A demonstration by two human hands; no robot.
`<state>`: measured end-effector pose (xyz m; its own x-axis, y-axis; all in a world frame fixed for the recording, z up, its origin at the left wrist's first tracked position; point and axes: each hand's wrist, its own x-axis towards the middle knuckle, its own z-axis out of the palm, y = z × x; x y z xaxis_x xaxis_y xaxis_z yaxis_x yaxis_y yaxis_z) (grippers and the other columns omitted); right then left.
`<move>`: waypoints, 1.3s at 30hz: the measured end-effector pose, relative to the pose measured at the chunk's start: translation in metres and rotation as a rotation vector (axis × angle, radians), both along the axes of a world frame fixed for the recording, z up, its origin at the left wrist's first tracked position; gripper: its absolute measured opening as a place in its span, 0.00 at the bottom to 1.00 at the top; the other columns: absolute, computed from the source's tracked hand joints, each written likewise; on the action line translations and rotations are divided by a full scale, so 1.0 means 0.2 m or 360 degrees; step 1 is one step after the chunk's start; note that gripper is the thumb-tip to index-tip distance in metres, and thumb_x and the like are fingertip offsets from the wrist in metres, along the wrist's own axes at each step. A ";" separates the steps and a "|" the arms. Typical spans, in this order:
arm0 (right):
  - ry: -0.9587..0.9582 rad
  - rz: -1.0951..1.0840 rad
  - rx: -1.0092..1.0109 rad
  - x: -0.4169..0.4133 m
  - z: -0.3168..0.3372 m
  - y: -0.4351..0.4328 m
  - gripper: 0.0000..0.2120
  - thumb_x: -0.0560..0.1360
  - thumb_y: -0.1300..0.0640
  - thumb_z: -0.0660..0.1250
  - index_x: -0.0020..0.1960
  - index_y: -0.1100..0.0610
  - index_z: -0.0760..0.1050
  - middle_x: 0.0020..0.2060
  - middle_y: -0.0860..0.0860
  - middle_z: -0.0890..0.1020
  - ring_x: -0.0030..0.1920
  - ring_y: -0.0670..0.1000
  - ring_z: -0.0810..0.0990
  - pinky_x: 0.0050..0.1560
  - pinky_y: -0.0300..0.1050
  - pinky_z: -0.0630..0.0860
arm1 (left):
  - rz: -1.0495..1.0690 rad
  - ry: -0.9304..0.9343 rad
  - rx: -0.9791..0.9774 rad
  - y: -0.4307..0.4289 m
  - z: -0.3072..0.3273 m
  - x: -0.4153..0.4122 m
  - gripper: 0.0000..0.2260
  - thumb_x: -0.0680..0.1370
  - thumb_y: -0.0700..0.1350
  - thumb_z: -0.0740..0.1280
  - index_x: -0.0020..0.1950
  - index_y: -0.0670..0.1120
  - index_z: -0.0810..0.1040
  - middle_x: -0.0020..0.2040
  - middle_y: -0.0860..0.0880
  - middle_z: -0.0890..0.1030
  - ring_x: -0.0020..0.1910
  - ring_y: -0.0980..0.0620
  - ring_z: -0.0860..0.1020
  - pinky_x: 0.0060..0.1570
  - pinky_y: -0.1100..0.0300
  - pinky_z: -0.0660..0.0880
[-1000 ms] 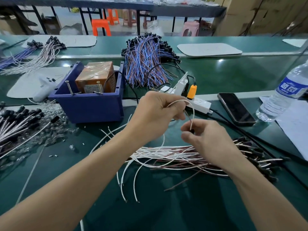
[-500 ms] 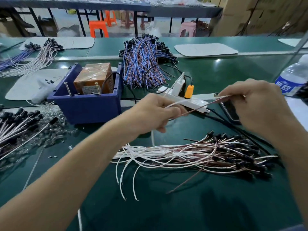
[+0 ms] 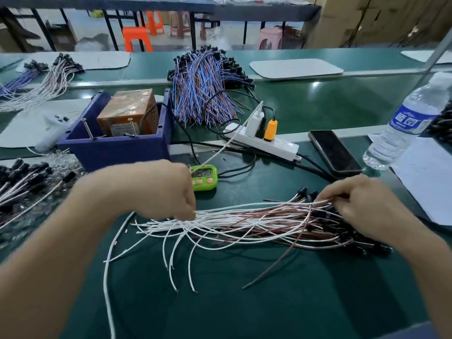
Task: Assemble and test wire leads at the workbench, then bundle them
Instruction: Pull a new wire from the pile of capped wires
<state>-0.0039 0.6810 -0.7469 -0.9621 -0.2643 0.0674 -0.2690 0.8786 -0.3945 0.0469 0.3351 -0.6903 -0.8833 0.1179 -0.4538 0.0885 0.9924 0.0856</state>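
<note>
- The white and brown wire leads [image 3: 256, 221] lie in a loose sheaf on the green workbench [image 3: 269, 302], near and centre. Their black-capped ends point right and their bare ends fan out to the left and toward the near edge.
- The two hands are well apart, one at each end of that sheaf.
- The left hand [image 3: 156, 189] is curled, with its fingertips down on the white ends. The knuckles hide whether it pinches a strand.
- The right hand [image 3: 362, 209] has its fingers pinched on the top strands by the black caps.
- Done, by the look of it: these leads carry their caps, so assembly of this batch seems finished. The hands seem to be laying or evening a lead on the pile.
- The blue box [image 3: 117, 150] holding an orange-wrapped block [image 3: 129, 111] and upright pins is likely the test station, just far-left of the hands. No lead touches it now.
- Left to do: no tie or band shows on the sheaf, so bundling is not yet done.
- More black-capped leads [image 3: 22, 182] wait at the near left. A heap of blue and brown leads [image 3: 203, 94] sits farther back, also untied.
- A green timer [image 3: 204, 177] stands between the hands and the box.
</note>
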 end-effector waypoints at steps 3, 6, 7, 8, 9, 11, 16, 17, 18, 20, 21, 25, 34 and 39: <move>-0.0011 -0.0034 0.0131 0.03 -0.03 -0.01 0.26 0.72 0.65 0.70 0.34 0.31 0.77 0.37 0.41 0.85 0.36 0.44 0.80 0.40 0.30 0.71 | -0.0028 0.0421 -0.0284 0.13 -0.11 0.03 0.07 0.77 0.51 0.66 0.51 0.50 0.81 0.49 0.49 0.81 0.47 0.46 0.79 0.47 0.54 0.76; 0.0013 0.0007 0.0104 0.05 -0.03 -0.02 0.26 0.69 0.67 0.70 0.43 0.33 0.81 0.46 0.43 0.87 0.46 0.45 0.83 0.53 0.38 0.77 | -0.0182 0.0582 0.0392 0.32 -0.21 0.07 0.28 0.78 0.61 0.67 0.77 0.57 0.69 0.79 0.55 0.66 0.76 0.53 0.65 0.73 0.61 0.58; 0.0015 0.0072 0.0046 0.05 -0.03 -0.02 0.28 0.68 0.69 0.71 0.48 0.34 0.82 0.50 0.40 0.86 0.51 0.40 0.82 0.59 0.33 0.74 | -0.0252 0.0558 0.0616 0.39 -0.25 0.08 0.34 0.77 0.64 0.67 0.81 0.58 0.62 0.82 0.57 0.58 0.80 0.56 0.57 0.74 0.65 0.50; 0.0006 0.0173 0.0004 0.06 -0.02 -0.03 0.30 0.66 0.70 0.71 0.52 0.35 0.82 0.56 0.35 0.83 0.55 0.32 0.78 0.62 0.25 0.67 | -0.0310 0.0522 0.0733 0.45 -0.30 0.09 0.39 0.77 0.65 0.68 0.83 0.57 0.55 0.84 0.57 0.52 0.81 0.57 0.52 0.73 0.66 0.44; -0.0032 0.0306 -0.0008 0.06 -0.02 -0.04 0.32 0.65 0.70 0.72 0.56 0.35 0.82 0.60 0.31 0.80 0.58 0.24 0.72 0.62 0.19 0.60 | -0.0350 0.0479 0.0765 0.51 -0.35 0.09 0.44 0.76 0.66 0.68 0.84 0.55 0.49 0.84 0.56 0.47 0.82 0.58 0.47 0.74 0.65 0.40; -0.0171 0.0543 0.0039 0.07 -0.03 -0.06 0.33 0.64 0.65 0.75 0.60 0.35 0.80 0.65 0.27 0.72 0.64 0.21 0.65 0.65 0.19 0.55 | -0.0400 0.0409 0.0711 0.57 -0.44 0.10 0.49 0.75 0.66 0.69 0.85 0.52 0.42 0.85 0.54 0.44 0.82 0.58 0.43 0.78 0.60 0.39; -0.0142 0.0421 0.0090 0.08 -0.09 -0.05 0.23 0.63 0.61 0.79 0.53 0.40 0.84 0.56 0.32 0.80 0.59 0.36 0.78 0.65 0.34 0.70 | -0.0375 0.0703 0.0673 0.55 -0.50 0.06 0.38 0.75 0.50 0.70 0.82 0.54 0.57 0.77 0.53 0.70 0.73 0.52 0.69 0.72 0.54 0.67; -0.0074 0.0343 0.0062 0.08 -0.10 -0.05 0.19 0.63 0.61 0.80 0.48 0.41 0.85 0.52 0.36 0.83 0.55 0.40 0.80 0.62 0.38 0.72 | -0.0339 0.0746 0.0674 0.53 -0.49 0.05 0.33 0.75 0.47 0.69 0.79 0.58 0.62 0.72 0.54 0.76 0.68 0.50 0.74 0.66 0.53 0.72; 0.0005 0.0276 0.0043 0.08 -0.11 -0.04 0.16 0.64 0.60 0.81 0.44 0.41 0.85 0.48 0.39 0.83 0.52 0.43 0.81 0.59 0.39 0.73 | -0.0296 0.0754 0.0683 0.51 -0.49 0.04 0.29 0.75 0.46 0.68 0.75 0.60 0.67 0.67 0.55 0.80 0.63 0.48 0.78 0.60 0.52 0.75; 0.0122 0.0159 0.0023 0.08 -0.12 -0.03 0.12 0.65 0.57 0.81 0.41 0.42 0.84 0.44 0.40 0.82 0.48 0.44 0.78 0.52 0.36 0.69 | -0.0174 0.0665 0.0771 0.46 -0.49 0.02 0.22 0.77 0.45 0.68 0.70 0.61 0.75 0.61 0.56 0.84 0.60 0.49 0.80 0.59 0.53 0.76; 0.0149 0.0100 0.0015 0.08 -0.12 -0.02 0.11 0.66 0.56 0.81 0.41 0.42 0.83 0.43 0.39 0.80 0.48 0.44 0.77 0.51 0.36 0.66 | -0.0096 0.0603 0.0852 0.43 -0.50 0.01 0.20 0.78 0.45 0.68 0.69 0.61 0.78 0.60 0.57 0.85 0.60 0.52 0.81 0.60 0.55 0.76; 0.0169 0.0101 0.0046 0.09 -0.15 -0.02 0.09 0.72 0.60 0.76 0.47 0.45 0.85 0.41 0.40 0.79 0.48 0.48 0.77 0.51 0.42 0.68 | 0.0086 0.0532 0.1123 0.36 -0.55 0.01 0.14 0.80 0.45 0.70 0.64 0.59 0.83 0.59 0.61 0.85 0.59 0.61 0.81 0.60 0.63 0.74; -0.0141 0.0394 0.0267 0.15 -0.20 -0.08 0.38 0.71 0.27 0.56 0.79 0.33 0.53 0.76 0.29 0.55 0.78 0.35 0.52 0.78 0.38 0.46 | -0.0022 0.1150 0.0728 0.32 -0.57 0.06 0.06 0.78 0.52 0.71 0.52 0.59 0.87 0.46 0.59 0.87 0.47 0.54 0.85 0.44 0.54 0.80; 0.0099 0.0404 0.0709 0.16 -0.29 -0.12 0.28 0.82 0.36 0.45 0.81 0.38 0.49 0.81 0.42 0.58 0.80 0.46 0.55 0.79 0.46 0.42 | -0.0187 0.0844 0.0762 0.23 -0.56 0.05 0.14 0.81 0.59 0.63 0.63 0.61 0.82 0.55 0.62 0.85 0.54 0.58 0.81 0.53 0.55 0.78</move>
